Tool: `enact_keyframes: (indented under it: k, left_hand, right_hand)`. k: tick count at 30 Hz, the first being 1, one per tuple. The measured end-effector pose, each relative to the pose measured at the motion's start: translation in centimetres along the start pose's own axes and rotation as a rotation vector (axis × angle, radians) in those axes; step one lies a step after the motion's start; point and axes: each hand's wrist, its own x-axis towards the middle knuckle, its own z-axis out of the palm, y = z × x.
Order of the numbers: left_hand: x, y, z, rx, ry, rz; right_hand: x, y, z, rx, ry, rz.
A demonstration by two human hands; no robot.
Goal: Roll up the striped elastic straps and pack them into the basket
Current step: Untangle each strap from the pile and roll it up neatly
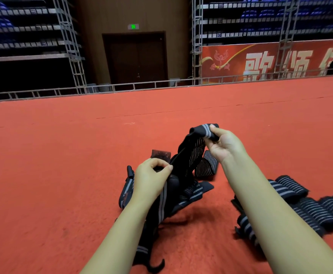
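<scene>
The right hand (224, 144) pinches the strap (193, 153) end at 12 o'clock; the left hand (151, 175) pinches its lower part; risk: elastic tension could slip either pinch, or snag the loose pile (193, 191) at 6 o'clock.

Large pale Chinese characters are seen on a red banner (270, 62) hung along the far railing at right: 歌 is read clearly, 颂 follows, partly crossed by a metal truss (285, 36), and a third character is cut off at the banner's torn edge. A gold emblem with small script beneath is printed at the banner's left end; the script is too small to be read. A green lit exit sign (133, 26) is mounted above the dark double door (136, 58); its marking cannot be made out.
</scene>
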Motion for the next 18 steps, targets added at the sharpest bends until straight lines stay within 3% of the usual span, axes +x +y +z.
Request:
enact_keyframes:
  k: [4,8,13,18]
  left_hand:
    - [-0.4,0.0,-0.9,-0.001,0.0,0.008]
    - [-0.6,0.9,-2.6,0.007,0.073,0.081]
    - [-0.4,1.8,-6.0,0.01,0.177,0.133]
    - [-1.1,1.2,-8.1,-0.089,0.086,-0.092]
  right_hand:
    - [1.0,0.3,-1.6,-0.065,0.099,-0.092]
    - [0.4,0.8,-3.1,-0.543,0.14,-0.213]
    - [-1.9,1.2,-2.3,-0.755,-0.177,-0.28]
    - [-5.1,2.3,-0.2,-0.873,-0.476,-0.296]
